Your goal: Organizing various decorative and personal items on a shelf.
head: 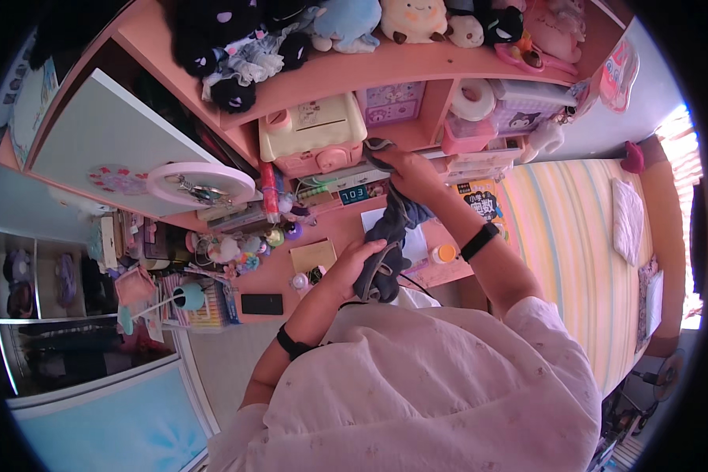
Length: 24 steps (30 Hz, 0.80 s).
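Note:
A dark grey-blue cloth [389, 242] hangs bunched between my two hands in front of my chest. My left hand [355, 265] grips its lower, thicker bundle. Farther forward, my right hand [412, 174] holds an upper part of it, and one end [379, 152] sticks out past the fingers beside a cream and pink house-shaped box [312, 133]. Below the cloth lie white paper [414, 245] and the pink desk [354, 227]. An orange-lidded jar [443, 254] stands right of the cloth.
A black phone [262, 304] lies at the desk's left edge. Behind it are a teal lamp [187, 297] and books. A digital clock [354, 194] stands at the desk's back. Plush toys [345, 23] fill the upper shelf [354, 71]. A bed with a striped cover [566, 236] is on the right.

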### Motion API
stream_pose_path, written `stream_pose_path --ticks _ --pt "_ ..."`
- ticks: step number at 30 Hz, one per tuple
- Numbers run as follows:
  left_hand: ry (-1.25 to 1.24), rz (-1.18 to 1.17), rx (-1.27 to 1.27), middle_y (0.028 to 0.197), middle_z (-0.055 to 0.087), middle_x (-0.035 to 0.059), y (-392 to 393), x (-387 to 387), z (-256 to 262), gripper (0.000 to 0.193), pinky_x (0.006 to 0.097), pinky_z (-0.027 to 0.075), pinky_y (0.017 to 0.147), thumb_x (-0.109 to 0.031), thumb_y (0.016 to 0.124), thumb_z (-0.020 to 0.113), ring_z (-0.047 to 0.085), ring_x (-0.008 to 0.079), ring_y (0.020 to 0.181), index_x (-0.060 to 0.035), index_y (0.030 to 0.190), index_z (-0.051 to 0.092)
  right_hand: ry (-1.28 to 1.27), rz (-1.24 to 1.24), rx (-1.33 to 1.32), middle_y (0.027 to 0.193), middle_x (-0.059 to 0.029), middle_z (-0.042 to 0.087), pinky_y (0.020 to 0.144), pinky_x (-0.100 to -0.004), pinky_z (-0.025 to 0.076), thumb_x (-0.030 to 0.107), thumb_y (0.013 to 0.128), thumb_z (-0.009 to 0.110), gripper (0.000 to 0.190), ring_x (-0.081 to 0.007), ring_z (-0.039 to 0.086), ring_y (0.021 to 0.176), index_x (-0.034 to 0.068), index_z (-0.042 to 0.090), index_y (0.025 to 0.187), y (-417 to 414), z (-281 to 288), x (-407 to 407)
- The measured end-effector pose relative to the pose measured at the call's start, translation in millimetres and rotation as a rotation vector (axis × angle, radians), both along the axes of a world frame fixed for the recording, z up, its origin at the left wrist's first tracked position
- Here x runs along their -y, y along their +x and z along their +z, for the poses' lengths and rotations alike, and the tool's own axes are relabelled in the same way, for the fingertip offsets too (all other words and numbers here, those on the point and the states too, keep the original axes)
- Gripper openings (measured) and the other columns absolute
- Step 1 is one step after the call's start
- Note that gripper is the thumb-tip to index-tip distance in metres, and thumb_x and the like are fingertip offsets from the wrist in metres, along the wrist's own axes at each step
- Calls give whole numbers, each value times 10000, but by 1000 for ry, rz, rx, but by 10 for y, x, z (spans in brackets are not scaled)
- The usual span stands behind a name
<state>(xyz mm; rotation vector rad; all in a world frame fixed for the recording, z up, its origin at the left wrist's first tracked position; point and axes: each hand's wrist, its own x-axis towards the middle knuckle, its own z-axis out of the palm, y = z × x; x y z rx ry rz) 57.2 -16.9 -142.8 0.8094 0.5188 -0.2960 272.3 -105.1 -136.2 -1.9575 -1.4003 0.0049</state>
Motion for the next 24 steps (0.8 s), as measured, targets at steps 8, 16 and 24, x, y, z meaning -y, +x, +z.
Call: stream_pose_path --ticks 8,16,24 --pt "-42 22 7 1000 638 88 -19 49 -12 357 314 553 694 -194 901 531 650 188 810 -42 1222 495 -309 -545 163 1192 -191 508 674 -455 536 68 742 546 422 -397 636 795 32 467 1155 -36 -200 -140" --pt "-1 78 22 1036 625 85 -40 57 50 368 311 549 710 -190 908 521 641 187 868 -53 1246 468 -308 -538 77 1206 -205 506 688 -504 518 74 778 504 333 -428 625 817 13 473 1104 -19 -47 -123" --pt "-97 169 31 984 635 128 -162 -3 13 315 339 567 639 -174 925 494 666 225 804 -25 1203 486 -584 -588 -122 996 -241 611 744 -447 520 95 797 518 262 -398 638 865 -62 546 1004 -357 337 56"
